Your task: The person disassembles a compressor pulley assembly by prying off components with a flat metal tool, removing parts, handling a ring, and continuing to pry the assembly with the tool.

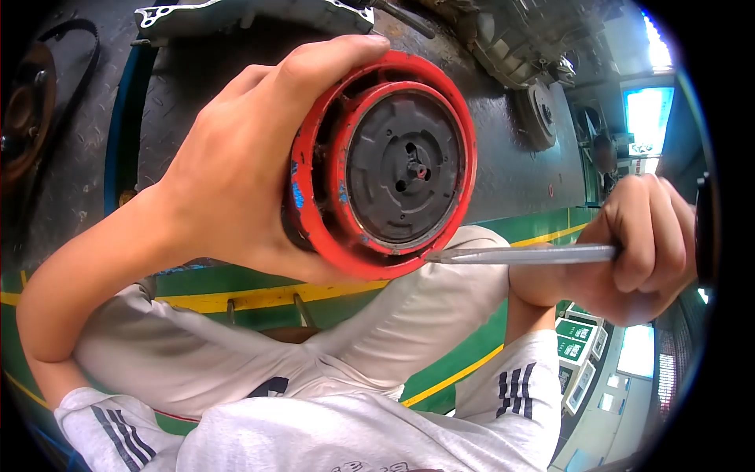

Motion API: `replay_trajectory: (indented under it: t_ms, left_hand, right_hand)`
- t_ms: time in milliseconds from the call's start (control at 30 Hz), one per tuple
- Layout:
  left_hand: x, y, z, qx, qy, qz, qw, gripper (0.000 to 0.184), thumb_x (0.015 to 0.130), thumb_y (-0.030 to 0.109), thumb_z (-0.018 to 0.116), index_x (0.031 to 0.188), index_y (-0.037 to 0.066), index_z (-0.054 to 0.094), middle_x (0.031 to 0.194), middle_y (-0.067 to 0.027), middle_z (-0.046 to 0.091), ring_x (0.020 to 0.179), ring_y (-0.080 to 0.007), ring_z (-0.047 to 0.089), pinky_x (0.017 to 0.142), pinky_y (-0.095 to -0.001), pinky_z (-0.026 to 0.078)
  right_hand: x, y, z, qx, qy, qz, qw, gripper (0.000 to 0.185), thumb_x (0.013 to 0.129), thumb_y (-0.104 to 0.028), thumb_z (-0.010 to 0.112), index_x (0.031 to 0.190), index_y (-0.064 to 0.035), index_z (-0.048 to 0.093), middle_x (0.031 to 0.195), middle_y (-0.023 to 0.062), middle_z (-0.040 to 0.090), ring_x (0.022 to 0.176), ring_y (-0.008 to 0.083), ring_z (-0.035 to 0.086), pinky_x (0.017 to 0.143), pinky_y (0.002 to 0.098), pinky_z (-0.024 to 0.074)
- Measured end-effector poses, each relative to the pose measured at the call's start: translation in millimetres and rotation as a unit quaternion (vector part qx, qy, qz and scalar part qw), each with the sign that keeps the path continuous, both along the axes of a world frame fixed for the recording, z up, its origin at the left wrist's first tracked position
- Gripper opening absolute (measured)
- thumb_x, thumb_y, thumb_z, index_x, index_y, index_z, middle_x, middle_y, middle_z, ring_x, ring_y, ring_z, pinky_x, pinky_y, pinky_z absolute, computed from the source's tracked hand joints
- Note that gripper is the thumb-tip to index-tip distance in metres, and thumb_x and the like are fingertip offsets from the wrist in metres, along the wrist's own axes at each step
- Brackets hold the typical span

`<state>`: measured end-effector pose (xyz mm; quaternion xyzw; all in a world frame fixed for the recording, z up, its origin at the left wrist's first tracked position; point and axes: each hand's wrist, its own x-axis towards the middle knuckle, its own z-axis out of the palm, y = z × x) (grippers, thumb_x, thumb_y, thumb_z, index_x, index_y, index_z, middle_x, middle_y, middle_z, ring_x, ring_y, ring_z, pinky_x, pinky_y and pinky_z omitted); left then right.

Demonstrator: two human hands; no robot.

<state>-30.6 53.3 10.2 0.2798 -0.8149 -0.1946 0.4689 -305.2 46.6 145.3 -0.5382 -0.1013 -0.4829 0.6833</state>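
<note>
My left hand (228, 157) is wrapped round the rim of a red pulley (326, 212) and holds it up, its face turned towards me. A black clutch plate (405, 169) with slots and a small centre bolt fills the pulley's middle. The red paint is chipped, with blue patches on the left side. My right hand (649, 244) is closed on a flathead screwdriver (527, 255), whose handle is hidden in the fist. The screwdriver's flat tip points left and meets the lower edge of the red rim; whether it presses there I cannot tell.
A dark metal workbench (503, 185) lies beyond the pulley. It carries a metal casting (252, 20), a gearbox-like assembly (523, 43) and, at the far left, a rusty round part (27, 110) with a belt (79, 71). Below is a green floor (464, 346) with yellow lines.
</note>
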Motion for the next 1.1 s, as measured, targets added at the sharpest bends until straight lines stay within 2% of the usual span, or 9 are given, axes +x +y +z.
replay_trajectory:
  t_ms: [200, 433, 600, 900, 1033, 1100]
  left_hand:
    - [-1.6, 0.0, 0.0, 0.001, 0.005, 0.003, 1.000, 0.127, 0.053, 0.028, 0.098, 0.150, -0.006, 0.023, 0.140, -0.0242, 0.050, 0.122, -0.0312, 0.060, 0.104, -0.0394, 0.049]
    - [-1.6, 0.1, 1.2, -0.002, 0.004, 0.009, 1.000, 0.127, 0.053, 0.029, 0.097, 0.150, -0.007, 0.024, 0.140, -0.0256, 0.051, 0.121, -0.0322, 0.061, 0.103, -0.0394, 0.050]
    - [1.0, 0.3, 3.5, 0.010, -0.014, -0.001, 1.000, 0.127, 0.052, 0.030, 0.098, 0.149, -0.009, 0.024, 0.141, -0.0261, 0.049, 0.120, -0.0327, 0.062, 0.103, -0.0395, 0.050]
    - [-0.9, 2.5, 5.1, 0.008, 0.000, 0.012, 1.000, 0.127, 0.052, 0.030, 0.098, 0.148, -0.010, 0.026, 0.143, -0.0258, 0.047, 0.120, -0.0318, 0.062, 0.101, -0.0373, 0.052]
    - [-2.7, 2.0, 6.0, 0.010, 0.007, 0.005, 1.000, 0.126, 0.053, 0.031, 0.098, 0.147, -0.011, 0.026, 0.143, -0.0262, 0.048, 0.118, -0.0315, 0.064, 0.100, -0.0369, 0.053]
    - [-2.1, 1.7, 5.3, 0.013, 0.006, 0.008, 1.000, 0.126, 0.053, 0.031, 0.098, 0.147, -0.011, 0.026, 0.142, -0.0265, 0.048, 0.117, -0.0316, 0.064, 0.100, -0.0367, 0.053]
  right_hand:
    - [12.7, -15.2, -4.1, 0.041, 0.015, 0.030, 0.999, 0.039, 0.102, -0.010, 0.040, 0.063, -0.0146, 0.041, 0.048, 0.0001, 0.044, 0.034, 0.0077, 0.027, 0.031, 0.0214, 0.0191]
    - [13.1, -16.6, -14.6, 0.044, -0.035, 0.024, 0.998, 0.029, 0.097, 0.002, 0.043, 0.073, -0.0128, 0.041, 0.053, 0.0002, 0.044, 0.037, 0.0077, 0.028, 0.034, 0.0213, 0.0198]
    - [8.4, -16.9, -13.9, 0.042, -0.022, 0.002, 0.999, 0.029, 0.096, 0.005, 0.046, 0.074, -0.0128, 0.040, 0.055, 0.0001, 0.041, 0.038, 0.0078, 0.027, 0.034, 0.0223, 0.0195]
    - [25.1, -8.7, -15.3, 0.038, 0.004, 0.022, 0.999, 0.037, 0.097, 0.005, 0.039, 0.069, -0.0169, 0.033, 0.050, -0.0016, 0.035, 0.035, 0.0073, 0.023, 0.033, 0.0235, 0.0152]
    - [11.5, -0.4, -29.4, -0.002, -0.051, 0.075, 0.996, 0.041, 0.094, 0.005, 0.043, 0.064, -0.0176, 0.028, 0.048, -0.0026, 0.035, 0.034, 0.0053, 0.025, 0.033, 0.0233, 0.0117]
    - [16.0, 13.7, -35.4, -0.037, -0.075, 0.029, 0.996, 0.044, 0.099, -0.005, 0.046, 0.060, -0.0189, 0.030, 0.045, -0.0032, 0.034, 0.032, 0.0057, 0.026, 0.031, 0.0235, 0.0155]
